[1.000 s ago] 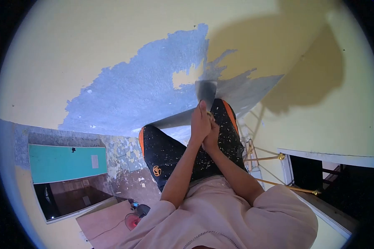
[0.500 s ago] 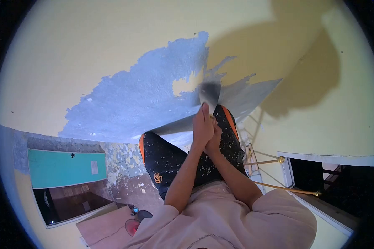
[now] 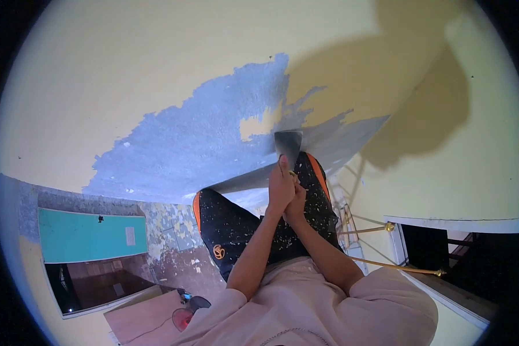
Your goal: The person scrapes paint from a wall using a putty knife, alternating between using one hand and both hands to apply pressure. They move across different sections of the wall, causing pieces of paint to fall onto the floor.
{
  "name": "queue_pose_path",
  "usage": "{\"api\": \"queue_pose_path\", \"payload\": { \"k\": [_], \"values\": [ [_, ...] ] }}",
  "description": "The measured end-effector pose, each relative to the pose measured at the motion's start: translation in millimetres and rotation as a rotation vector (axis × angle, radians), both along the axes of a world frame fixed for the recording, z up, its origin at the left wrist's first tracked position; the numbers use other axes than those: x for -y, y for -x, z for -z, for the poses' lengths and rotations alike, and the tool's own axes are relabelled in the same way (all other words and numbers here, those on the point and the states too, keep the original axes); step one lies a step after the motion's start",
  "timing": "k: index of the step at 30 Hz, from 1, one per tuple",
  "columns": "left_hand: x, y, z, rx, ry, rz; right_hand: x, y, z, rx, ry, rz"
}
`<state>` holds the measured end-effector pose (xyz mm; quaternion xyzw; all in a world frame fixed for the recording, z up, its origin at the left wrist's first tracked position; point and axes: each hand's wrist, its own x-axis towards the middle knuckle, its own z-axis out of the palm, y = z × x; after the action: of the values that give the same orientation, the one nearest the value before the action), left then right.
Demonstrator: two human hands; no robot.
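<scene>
Drawn back slightly, the scraper (image 3: 288,145) points straight away from the body, blade against the wall (image 3: 155,69). Fingers of the left hand (image 3: 279,185) and right hand (image 3: 296,200) clamp its handle.

Warm, fairly bright light lies evenly over the yellow wall (image 3: 127,69), with no glare. A broad, soft-edged shadow (image 3: 398,69) darkens the wall's upper right. The scraper (image 3: 288,147) at the centre looks sharp, and detail softens outward. Fisheye distortion bends straight lines near the rim, black vignette fills the corners, and the doorway (image 3: 438,248) sinks into darkness.
</scene>
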<state>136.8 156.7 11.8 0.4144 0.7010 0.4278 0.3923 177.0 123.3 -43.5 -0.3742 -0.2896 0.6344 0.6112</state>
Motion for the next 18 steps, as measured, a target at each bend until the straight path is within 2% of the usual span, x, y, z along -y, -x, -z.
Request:
{"api": "queue_pose_path", "payload": {
  "k": [2,3,4,6,7,11,13,14,16,18],
  "values": [
    [-0.7,-6.1,-16.3,0.007,-0.071,-0.001,-0.5,-3.4,-6.9,0.048,-0.009,0.022],
    [-1.4,-8.3,-35.7,-0.030,-0.062,0.017,-1.9,-7.6,-13.9,-0.107,0.005,-0.050],
    [6.0,-8.9,-33.0,-0.024,-0.045,0.012,1.2,-10.0,-17.5,-0.267,0.022,-0.116],
    [-0.1,-8.3,-31.5,0.025,-0.088,-0.003,-1.4,-5.6,-8.9,-0.188,0.023,-0.083],
    [-1.6,-3.7,1.7,0.083,-0.103,0.001,1.0,-3.4,-3.2,-0.113,0.045,-0.042],
    [1.1,-11.8,-34.0,0.047,-0.040,-0.014,-1.4,-7.0,-19.5,-0.099,0.056,-0.018],
    [-3.2,-9.7,-40.5,0.118,-0.094,0.031,0.3,-13.8,-29.0,-0.348,0.135,-0.109],
    [-5.2,-8.5,-37.1,0.117,-0.110,0.030,-3.7,-12.1,-24.9,-0.347,0.120,-0.114],
    [2.2,-4.3,-18.6,0.006,-0.047,-0.003,0.5,-4.9,-12.5,-0.132,0.037,-0.054],
    [5.1,-8.3,-8.8,0.028,-0.075,-0.007,3.7,-5.8,-15.9,-0.094,0.024,-0.028]
  ]
}}
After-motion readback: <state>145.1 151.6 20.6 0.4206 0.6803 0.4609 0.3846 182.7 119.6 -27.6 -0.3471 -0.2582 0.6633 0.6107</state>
